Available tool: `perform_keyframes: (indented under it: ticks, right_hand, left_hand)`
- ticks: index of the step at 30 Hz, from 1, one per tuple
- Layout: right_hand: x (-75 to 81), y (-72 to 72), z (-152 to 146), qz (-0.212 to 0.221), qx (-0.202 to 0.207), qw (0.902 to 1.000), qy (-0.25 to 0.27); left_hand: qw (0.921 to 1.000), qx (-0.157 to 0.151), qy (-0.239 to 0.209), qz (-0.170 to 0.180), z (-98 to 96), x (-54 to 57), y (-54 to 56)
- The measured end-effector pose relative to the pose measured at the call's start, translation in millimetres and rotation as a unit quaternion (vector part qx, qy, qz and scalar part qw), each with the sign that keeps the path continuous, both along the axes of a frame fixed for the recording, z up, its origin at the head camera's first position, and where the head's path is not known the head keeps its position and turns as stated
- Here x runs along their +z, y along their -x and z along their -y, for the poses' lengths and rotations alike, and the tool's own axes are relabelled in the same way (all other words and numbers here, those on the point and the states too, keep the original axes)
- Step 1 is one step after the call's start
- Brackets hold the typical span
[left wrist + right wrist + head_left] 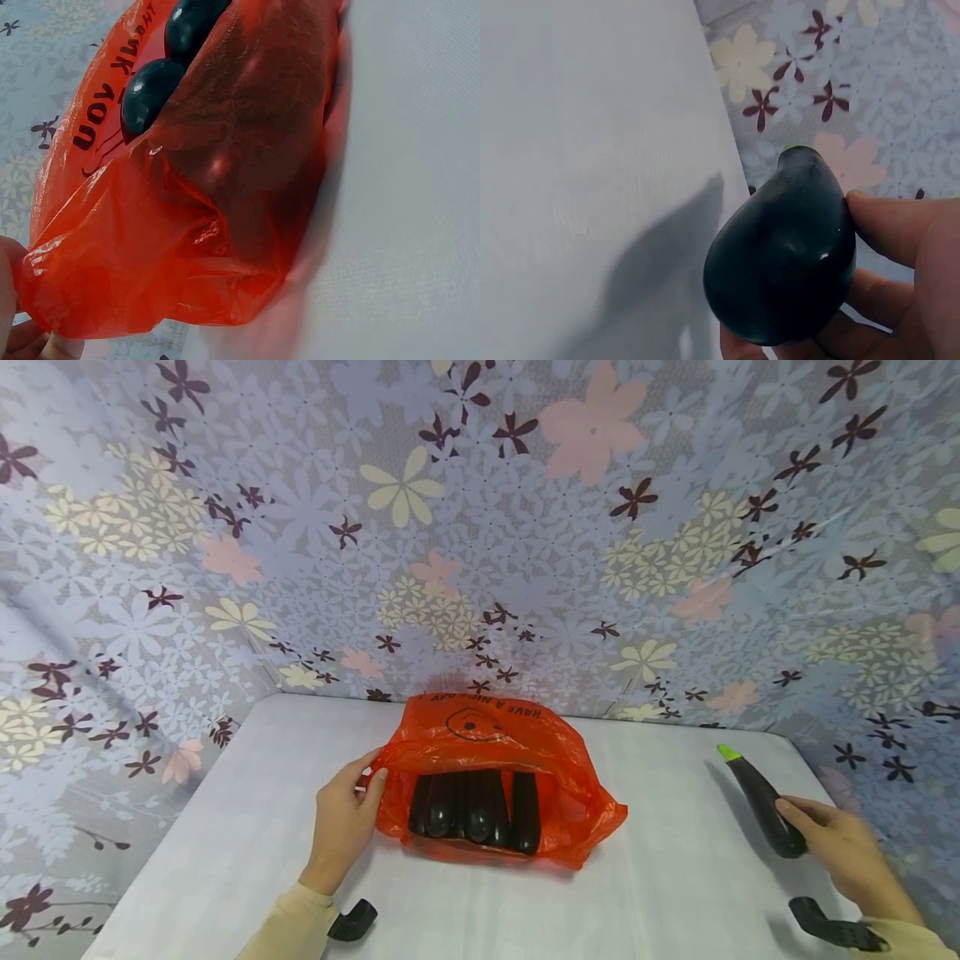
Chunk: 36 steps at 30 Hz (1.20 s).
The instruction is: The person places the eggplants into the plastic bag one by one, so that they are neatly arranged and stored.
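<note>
A red plastic bag (480,735) with printed lettering and a face lies on the white table, its mouth spread toward me. Several dark eggplants (480,810) lie side by side inside it. My left hand (348,814) pinches the left edge of the bag's mouth between thumb and fingers. Over the right part of the table, my right hand (843,852) grips a single eggplant (761,797) by its rounded end, its green stem pointing up and away. In the right wrist view this eggplant (780,255) sits between thumb and fingers, its shadow beside it on the table.
The white table (667,877) reaches back to a wall covered in flower-patterned cloth (517,552), which also hangs along both sides. Black wrist-worn devices show near each sleeve, one at the left wrist (354,921) and one at the right (832,927).
</note>
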State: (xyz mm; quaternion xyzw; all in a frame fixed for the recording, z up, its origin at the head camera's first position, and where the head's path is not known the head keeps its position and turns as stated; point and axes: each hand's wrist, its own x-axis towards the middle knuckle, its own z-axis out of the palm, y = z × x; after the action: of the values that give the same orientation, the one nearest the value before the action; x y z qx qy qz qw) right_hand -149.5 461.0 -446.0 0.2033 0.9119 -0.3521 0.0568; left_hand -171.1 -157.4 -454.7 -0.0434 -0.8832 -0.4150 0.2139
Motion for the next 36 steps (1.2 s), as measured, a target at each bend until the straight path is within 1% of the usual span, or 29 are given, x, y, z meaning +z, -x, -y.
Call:
perform_keyframes:
  ticks: [2,9,12,14,22,26,32,36]
  right_hand:
    - [1.5,-1.5,4.1,-0.001,-0.002,1.0,0.005]
    - [6.9,-8.3,21.9,-0.015,0.018,0.9994,0.026]
    - [9.1,-10.4,31.1,-0.017,0.012,0.9992,0.033]
    - [11.3,-11.5,36.5,-0.018,0.013,0.9986,0.048]
    - [23.7,-20.6,54.0,-0.033,0.044,0.9954,0.078]
    - [27.6,-26.0,64.3,-0.039,0.054,0.9948,0.077]
    - [30.3,-35.8,80.7,-0.051,0.054,0.9947,0.071]
    - [32.2,-40.9,89.8,-0.049,0.06,0.993,0.089]
  left_hand:
    - [1.0,0.001,-0.001,0.0,0.0,0.1,0.2]
    - [1.0,0.004,-0.005,0.0,-0.6,1.1,-0.8]
    - [1.0,0.004,-0.006,-0.003,-1.0,1.3,-1.3]
    - [1.0,0.004,-0.007,-0.004,-1.0,1.4,-1.4]
    - [0.9999,0.002,-0.01,0.0,-0.7,0.5,-1.1]
    - [1.0,0.001,-0.007,-0.005,-1.0,0.0,-1.1]
    - [1.0,-0.002,-0.007,-0.006,-1.4,0.5,-1.2]
    - [0.9999,-0.002,-0.009,-0.006,-1.7,0.5,-1.7]
